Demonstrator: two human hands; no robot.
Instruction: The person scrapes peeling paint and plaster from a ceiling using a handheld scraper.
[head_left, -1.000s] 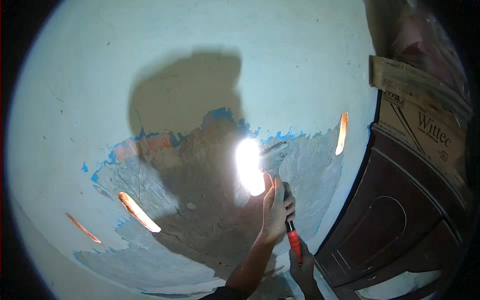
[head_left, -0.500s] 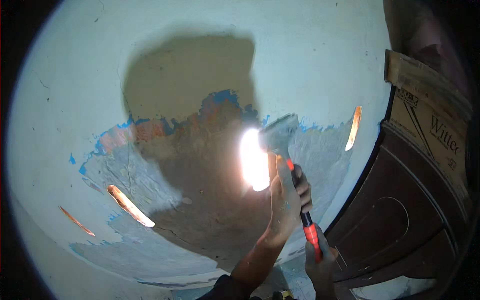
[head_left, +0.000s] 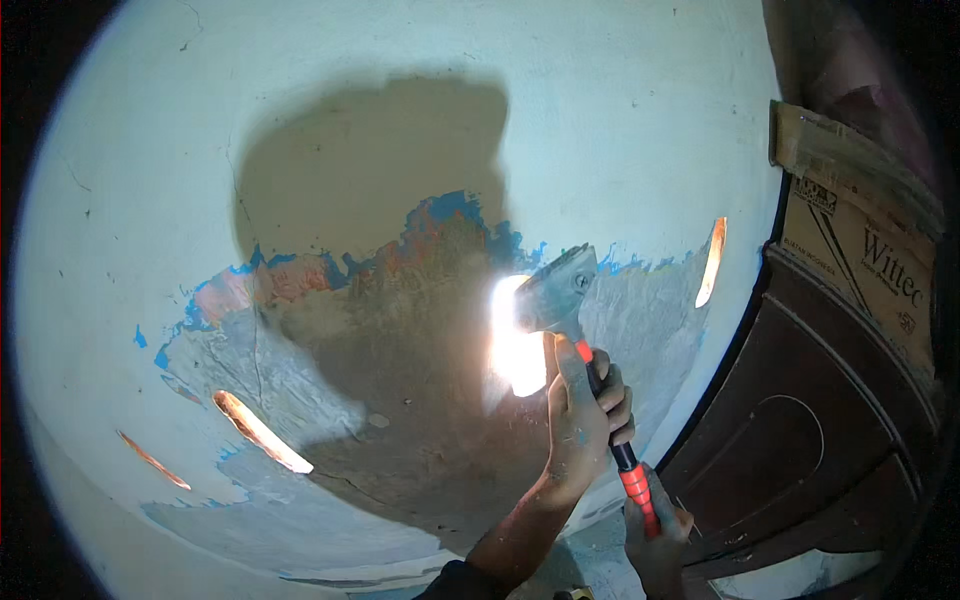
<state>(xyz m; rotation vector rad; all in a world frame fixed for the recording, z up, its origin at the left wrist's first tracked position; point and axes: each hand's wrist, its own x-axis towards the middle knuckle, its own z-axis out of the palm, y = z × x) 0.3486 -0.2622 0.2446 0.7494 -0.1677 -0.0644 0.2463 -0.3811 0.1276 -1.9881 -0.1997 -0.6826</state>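
Note:
A long-handled scraper [head_left: 560,290] with a wide grey head and a black-and-red handle is raised against the patchy wall [head_left: 420,300]. My left hand [head_left: 585,425] wraps round the black upper handle just below the head. Lower down, my right hand [head_left: 658,528] grips the red ribbed end. The head lies by the jagged line where pale paint gives way to bare grey plaster. Whether its edge touches the wall I cannot tell, and glare beside it hides part of it.
Blue paint flakes [head_left: 450,208] rim the stripped area. My shadow covers the middle of the wall. At the right stands dark brown panelled furniture [head_left: 740,450], with a cardboard box [head_left: 850,250] above it. Bright orange-white streaks [head_left: 262,432] show over the wall.
The scraper and both hands sit slightly lower and further right. The head has turned a little, so a screw on it now shows. Both hands keep their hold.

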